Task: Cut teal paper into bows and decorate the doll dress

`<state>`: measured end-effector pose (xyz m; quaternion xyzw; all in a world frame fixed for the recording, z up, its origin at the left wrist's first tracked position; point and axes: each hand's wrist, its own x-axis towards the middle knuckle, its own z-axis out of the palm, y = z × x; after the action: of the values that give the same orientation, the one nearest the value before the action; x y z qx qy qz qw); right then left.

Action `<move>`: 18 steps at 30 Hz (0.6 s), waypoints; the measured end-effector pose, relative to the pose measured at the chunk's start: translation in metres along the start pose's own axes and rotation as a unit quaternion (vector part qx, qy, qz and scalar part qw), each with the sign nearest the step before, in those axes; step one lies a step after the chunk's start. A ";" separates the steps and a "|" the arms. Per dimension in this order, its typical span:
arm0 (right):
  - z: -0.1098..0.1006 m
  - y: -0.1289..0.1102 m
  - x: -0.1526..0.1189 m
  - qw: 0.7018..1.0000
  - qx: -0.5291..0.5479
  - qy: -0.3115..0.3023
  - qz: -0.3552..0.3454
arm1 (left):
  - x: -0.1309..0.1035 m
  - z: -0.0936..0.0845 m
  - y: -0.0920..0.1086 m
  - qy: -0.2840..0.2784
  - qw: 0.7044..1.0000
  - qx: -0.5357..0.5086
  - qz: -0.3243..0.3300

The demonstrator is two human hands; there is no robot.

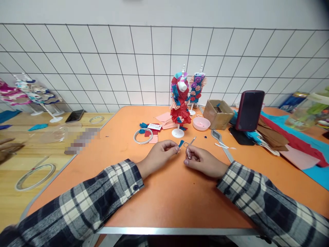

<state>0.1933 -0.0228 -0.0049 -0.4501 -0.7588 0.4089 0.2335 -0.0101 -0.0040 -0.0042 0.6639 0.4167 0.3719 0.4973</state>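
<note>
My left hand (164, 152) pinches a small blue strip of crepe paper (181, 143) between thumb and fingertips, above the orange table. Close to its right, my right hand (204, 161) has its fingers curled round what looks like a small pair of scissors (192, 140). One metal loop and a slim pointed end show beyond the fingers; the rest is hidden in the hand. Behind both hands stands a small dress form (180, 103) on a white round base, dressed in red, blue and pink ruffled paper.
A tape roll (143, 136) and paper scraps lie left of the dress form. A pink bowl (201, 124), a cardboard box (218, 114), a propped phone (250, 110) and coloured paper sheets (302, 156) are right. Another person's hand (10, 149) is at far left.
</note>
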 end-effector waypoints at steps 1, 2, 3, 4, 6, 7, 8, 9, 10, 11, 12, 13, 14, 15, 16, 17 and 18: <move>0.001 0.000 0.000 1.000 -0.006 0.004 0.008 | 0.000 0.001 0.000 -0.022 0.996 -0.081 -0.021; 0.002 0.001 0.001 1.000 -0.009 0.000 0.017 | -0.001 0.001 0.000 -0.051 0.987 -0.149 -0.041; 0.003 0.001 0.001 1.000 -0.007 -0.010 0.023 | -0.002 0.002 0.000 -0.076 0.975 -0.201 -0.061; 0.004 0.002 0.002 0.999 0.000 -0.019 0.026 | -0.003 0.003 0.000 -0.090 0.964 -0.238 -0.081; 0.004 0.004 0.003 0.999 0.013 -0.028 0.032 | -0.005 0.005 0.000 -0.087 0.949 -0.281 -0.112; 0.004 0.005 0.004 0.999 0.019 -0.024 0.035 | -0.006 0.005 0.000 -0.076 0.945 -0.295 -0.121; 0.003 0.006 0.004 0.999 0.023 -0.016 0.035 | -0.007 0.006 0.001 -0.066 0.941 -0.307 -0.129; 0.002 0.006 0.004 0.999 0.025 -0.005 0.034 | -0.008 0.006 0.001 -0.061 0.937 -0.317 -0.136; 0.000 0.006 0.004 0.999 0.025 0.006 0.030 | -0.008 0.005 0.002 -0.060 0.933 -0.324 -0.144; -0.001 0.006 0.004 0.999 0.023 0.016 0.024 | -0.007 0.005 0.002 -0.059 0.930 -0.328 -0.155; -0.001 0.005 0.003 0.999 0.019 0.024 0.018 | -0.007 0.004 0.002 -0.056 0.928 -0.330 -0.166; -0.002 0.004 0.002 0.999 0.016 0.026 0.014 | -0.006 0.002 0.002 -0.053 0.927 -0.328 -0.176; -0.002 0.002 0.001 1.000 0.012 0.024 0.010 | -0.005 0.001 0.001 -0.049 0.928 -0.322 -0.182; -0.002 0.000 0.001 1.000 0.008 0.019 0.005 | -0.004 0.000 -0.001 -0.047 0.932 -0.310 -0.182; -0.001 -0.002 0.000 1.000 0.002 0.014 0.000 | -0.002 -0.001 -0.002 -0.042 0.939 -0.293 -0.175; -0.001 -0.003 -0.001 1.000 -0.007 0.010 -0.006 | -0.001 -0.002 -0.004 -0.034 0.949 -0.267 -0.162; 0.000 -0.004 -0.002 1.000 -0.016 0.006 -0.013 | 0.000 -0.002 -0.005 -0.024 0.962 -0.231 -0.146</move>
<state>0.1923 -0.0253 -0.0010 -0.4462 -0.7697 0.3906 0.2364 -0.0131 -0.0022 -0.0085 0.4717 0.3998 0.3658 0.6956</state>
